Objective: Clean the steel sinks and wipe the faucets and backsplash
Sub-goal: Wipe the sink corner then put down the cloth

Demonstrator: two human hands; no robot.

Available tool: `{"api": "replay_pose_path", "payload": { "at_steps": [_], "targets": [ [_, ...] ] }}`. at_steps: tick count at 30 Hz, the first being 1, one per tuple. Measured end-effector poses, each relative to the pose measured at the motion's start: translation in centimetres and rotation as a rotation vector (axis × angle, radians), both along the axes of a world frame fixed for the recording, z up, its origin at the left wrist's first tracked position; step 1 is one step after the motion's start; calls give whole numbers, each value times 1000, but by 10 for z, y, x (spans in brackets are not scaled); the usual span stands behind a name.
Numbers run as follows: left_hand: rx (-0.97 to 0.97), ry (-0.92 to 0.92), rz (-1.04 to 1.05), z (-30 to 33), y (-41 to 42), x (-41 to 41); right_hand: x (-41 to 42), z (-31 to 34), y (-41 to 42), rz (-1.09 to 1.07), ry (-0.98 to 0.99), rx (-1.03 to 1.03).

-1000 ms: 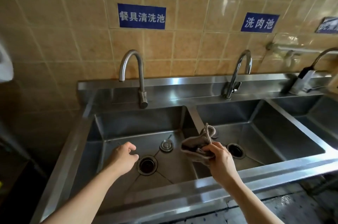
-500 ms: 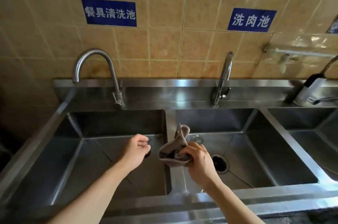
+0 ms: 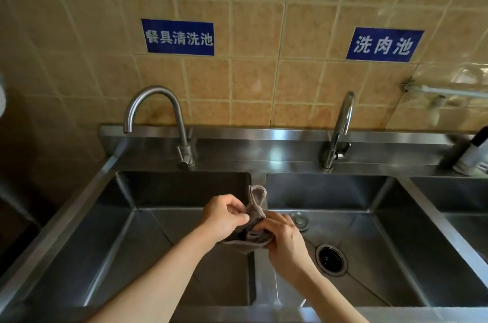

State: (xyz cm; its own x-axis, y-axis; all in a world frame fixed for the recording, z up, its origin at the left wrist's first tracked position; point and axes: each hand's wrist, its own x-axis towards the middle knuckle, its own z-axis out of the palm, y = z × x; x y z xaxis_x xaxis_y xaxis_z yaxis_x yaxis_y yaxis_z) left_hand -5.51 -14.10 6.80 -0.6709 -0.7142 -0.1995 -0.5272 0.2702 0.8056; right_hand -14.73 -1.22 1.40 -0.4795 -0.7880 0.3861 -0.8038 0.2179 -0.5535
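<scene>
Head view. Both hands meet at centre frame over the divider: left hand (image 3: 224, 217) pinches, and right hand (image 3: 282, 241) clutches, a crumpled grey-brown cloth (image 3: 254, 219). The steel left basin (image 3: 105, 243) at 8 o'clock and curved steel faucet (image 3: 158, 114) at 11 o'clock appear dry; wiping seemingly not yet begun.

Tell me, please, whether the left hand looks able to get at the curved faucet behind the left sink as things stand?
Probably yes. Nothing stands between the left hand and the curved faucet; only the open left sink lies between them. But that hand pinches the cloth together with the right hand, so it must let go first.
</scene>
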Motion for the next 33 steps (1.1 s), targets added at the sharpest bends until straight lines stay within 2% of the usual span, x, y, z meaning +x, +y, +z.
{"api": "replay_pose_path", "payload": {
  "at_steps": [6, 13, 17, 24, 29, 33],
  "targets": [
    [18, 99, 10, 6, -21, 12, 10, -8, -17, 6, -46, 71],
    [282, 303, 58, 27, -50, 12, 25, 9, -46, 43, -168, 85],
    [286, 378, 48, 42, -77, 7, 25, 33, -67, 37, -221, 105],
    [297, 459, 38, 78, -119, -18, 17, 73, -101, 26, -325, -11],
    [357, 502, 24, 105, -137, -44, 0, 84, -112, 5, -312, -62],
    [352, 550, 34, 129, -149, -72, -26, 102, -120, 71, -570, -184]
  ]
}}
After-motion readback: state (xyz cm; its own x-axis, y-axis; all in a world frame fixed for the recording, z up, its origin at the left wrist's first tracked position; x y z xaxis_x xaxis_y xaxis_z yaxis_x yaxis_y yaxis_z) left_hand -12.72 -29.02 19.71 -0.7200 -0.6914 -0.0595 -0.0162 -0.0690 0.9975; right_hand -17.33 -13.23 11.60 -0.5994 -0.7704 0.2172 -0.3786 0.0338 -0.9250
